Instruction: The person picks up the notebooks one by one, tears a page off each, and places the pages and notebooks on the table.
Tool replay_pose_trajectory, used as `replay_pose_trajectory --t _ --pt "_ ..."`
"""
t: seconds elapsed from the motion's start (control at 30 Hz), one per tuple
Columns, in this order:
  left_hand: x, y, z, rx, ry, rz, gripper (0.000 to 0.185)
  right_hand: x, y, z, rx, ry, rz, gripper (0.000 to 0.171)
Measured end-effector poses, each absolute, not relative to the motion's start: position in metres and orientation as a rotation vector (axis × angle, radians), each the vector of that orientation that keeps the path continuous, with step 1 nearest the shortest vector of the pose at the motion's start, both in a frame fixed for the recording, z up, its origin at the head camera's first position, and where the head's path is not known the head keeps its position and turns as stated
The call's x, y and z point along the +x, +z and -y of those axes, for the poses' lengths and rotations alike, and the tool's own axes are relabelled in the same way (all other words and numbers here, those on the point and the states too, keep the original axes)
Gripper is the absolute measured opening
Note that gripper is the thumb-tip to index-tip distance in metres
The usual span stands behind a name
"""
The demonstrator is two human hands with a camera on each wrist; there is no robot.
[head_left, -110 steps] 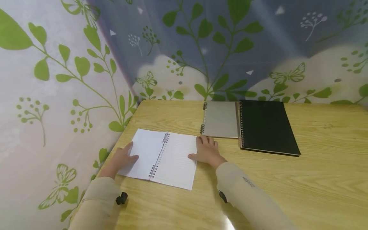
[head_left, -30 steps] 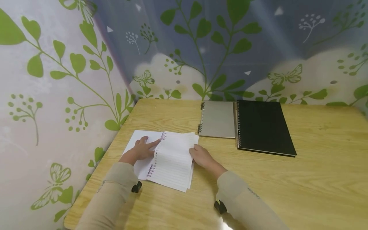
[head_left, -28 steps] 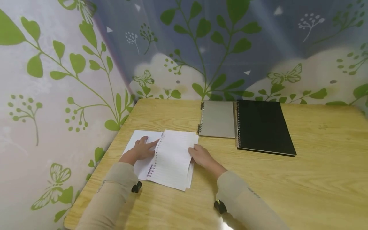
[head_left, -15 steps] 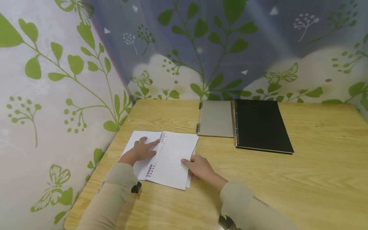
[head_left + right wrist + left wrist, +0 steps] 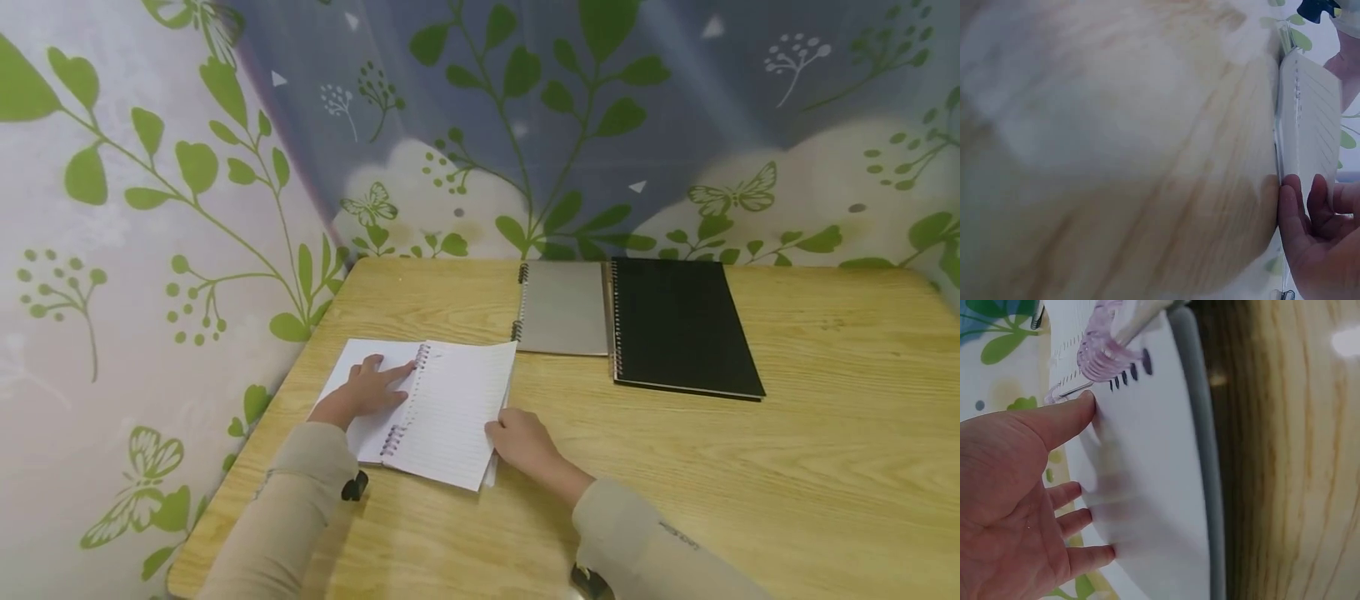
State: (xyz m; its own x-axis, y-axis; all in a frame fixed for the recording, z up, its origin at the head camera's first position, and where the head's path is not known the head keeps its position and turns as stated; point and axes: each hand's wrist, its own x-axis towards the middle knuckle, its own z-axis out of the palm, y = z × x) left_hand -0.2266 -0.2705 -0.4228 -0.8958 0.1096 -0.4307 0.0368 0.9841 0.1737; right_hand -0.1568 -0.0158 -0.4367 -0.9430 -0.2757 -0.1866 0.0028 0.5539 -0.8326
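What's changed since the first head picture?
Left hand moved right across the left page to the rings. Right hand slid nearer the person along the right page's outer edge and now grips it. Unchanged: gray notebook and black notebook, closed, side by side.

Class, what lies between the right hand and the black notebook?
Only bare tabletop separates the right hand from the black notebook, as the head view shows.

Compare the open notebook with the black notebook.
The open notebook shows white pages; the black notebook lies closed. The left hand rests on the open notebook and the right hand grips its pages; no hand touches the black notebook. Both are ring-bound.
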Motion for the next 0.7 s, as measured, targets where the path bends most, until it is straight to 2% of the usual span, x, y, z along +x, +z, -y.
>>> replay_pose_trajectory --t 0.7 --pt "-0.226 -0.420 0.268 0.146 0.231 -2.688 0.056 -0.162 -0.443 0.001 -0.259 -1.394 -2.328 0.025"
